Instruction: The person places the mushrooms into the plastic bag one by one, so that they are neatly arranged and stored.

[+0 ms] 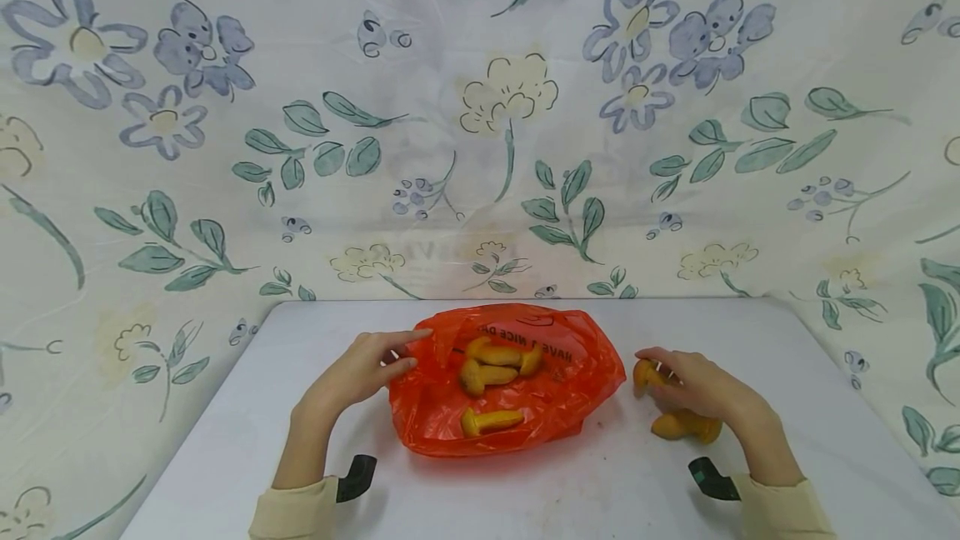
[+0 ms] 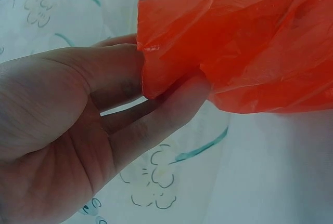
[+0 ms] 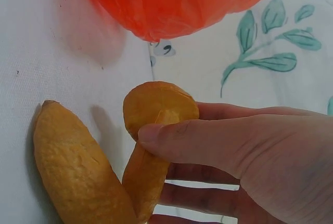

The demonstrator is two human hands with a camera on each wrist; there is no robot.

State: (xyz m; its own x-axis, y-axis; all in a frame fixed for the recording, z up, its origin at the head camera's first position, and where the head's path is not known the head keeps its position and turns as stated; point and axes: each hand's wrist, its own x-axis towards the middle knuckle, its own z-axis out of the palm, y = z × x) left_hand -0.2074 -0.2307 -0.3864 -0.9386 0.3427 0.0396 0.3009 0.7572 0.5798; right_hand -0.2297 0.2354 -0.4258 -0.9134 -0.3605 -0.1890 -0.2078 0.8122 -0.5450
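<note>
My left hand (image 1: 360,373) holds the left rim of a red plastic bag (image 1: 558,415), whose thin film runs between thumb and fingers in the left wrist view. The bag lies with its mouth spread wide, and printed lettering shows through its back wall. Several yellow-brown mushrooms (image 1: 498,355) sit inside it, with one mushroom (image 1: 493,422) apart from them near the front rim. To the right of the bag, my right hand (image 1: 701,386) pinches a mushroom (image 3: 158,102) just under its cap, the thumb across the stem. Close beside it another mushroom (image 1: 678,425) lies on the table.
A white table (image 1: 525,498) carries everything. Behind it and at its sides hangs a pale cloth (image 1: 435,232) with flowers and leaves. Black wrist pieces (image 1: 356,477) stick out at the cuffs of both cream sleeves (image 1: 296,511).
</note>
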